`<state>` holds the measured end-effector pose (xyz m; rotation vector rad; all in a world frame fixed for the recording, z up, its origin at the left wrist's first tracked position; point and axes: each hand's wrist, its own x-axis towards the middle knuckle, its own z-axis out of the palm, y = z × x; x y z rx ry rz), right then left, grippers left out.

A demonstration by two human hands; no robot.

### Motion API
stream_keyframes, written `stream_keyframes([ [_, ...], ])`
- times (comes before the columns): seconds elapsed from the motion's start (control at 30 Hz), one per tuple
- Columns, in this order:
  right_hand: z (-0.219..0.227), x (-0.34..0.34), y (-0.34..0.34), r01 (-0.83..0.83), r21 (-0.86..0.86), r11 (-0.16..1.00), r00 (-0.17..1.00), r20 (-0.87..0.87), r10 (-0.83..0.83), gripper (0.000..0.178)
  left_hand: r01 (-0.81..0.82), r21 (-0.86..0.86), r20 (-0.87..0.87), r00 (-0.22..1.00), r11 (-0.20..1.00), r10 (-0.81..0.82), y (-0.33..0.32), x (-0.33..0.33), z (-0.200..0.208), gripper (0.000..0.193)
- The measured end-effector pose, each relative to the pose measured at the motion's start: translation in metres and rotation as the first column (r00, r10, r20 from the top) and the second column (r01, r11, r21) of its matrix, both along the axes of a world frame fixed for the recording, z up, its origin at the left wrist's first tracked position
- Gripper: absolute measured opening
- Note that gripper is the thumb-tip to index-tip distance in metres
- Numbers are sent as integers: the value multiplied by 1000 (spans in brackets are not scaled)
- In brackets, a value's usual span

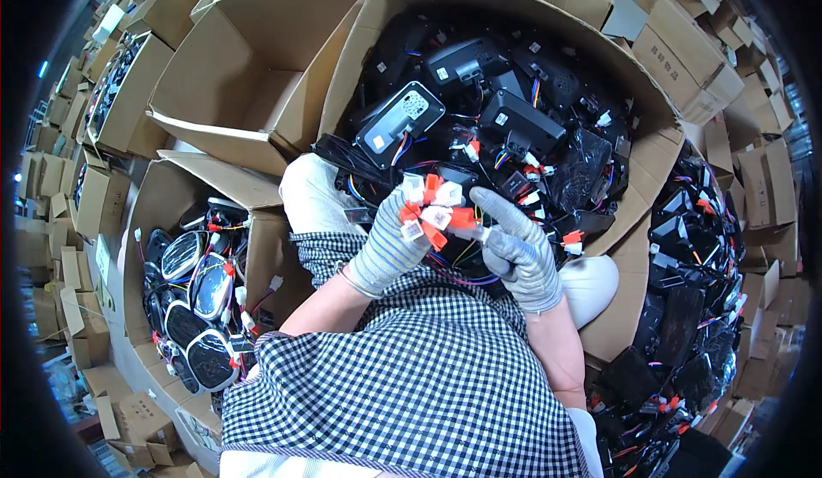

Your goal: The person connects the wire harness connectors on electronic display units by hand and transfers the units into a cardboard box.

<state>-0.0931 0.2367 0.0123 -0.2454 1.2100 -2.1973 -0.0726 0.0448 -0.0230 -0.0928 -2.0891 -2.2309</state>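
My left hand, in a grey-white striped glove, is closed around a bunch of wire connectors. Several of them are orange-red, others white, some with small white tags. Beside it my right hand, gloved the same way, has thumb and fingers pinched on a pale connector at the bunch's right side. Thin coloured wires hang below the bunch, partly hidden by the hands. Just beyond the hands, a large cardboard box holds black electronic units with coloured leads.
At left, a carton holds black oval-faced units with wires. An open cardboard box stands at the far left. More black units with wires are heaped at right. Stacked cartons surround the place. A checked apron covers my lap.
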Motion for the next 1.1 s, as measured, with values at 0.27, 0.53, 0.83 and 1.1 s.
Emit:
stream_keyframes([
  [0.27,-24,4,1,21,-61,998,990,137,-13,58,166,-79,-69,983,983,-172,-3,8,-8,19],
  [0.53,-2,-6,-13,-279,239,930,960,102,262,68,206,-255,-42,974,945,-223,-27,27,8,29],
  [0.83,-81,-106,-92,234,218,947,972,-50,-229,62,393,-122,-107,908,911,-406,-35,31,3,47],
  [1.1,-27,-56,-122,-226,189,956,913,-302,275,51,347,-213,-43,931,913,-363,-58,48,4,26],
])
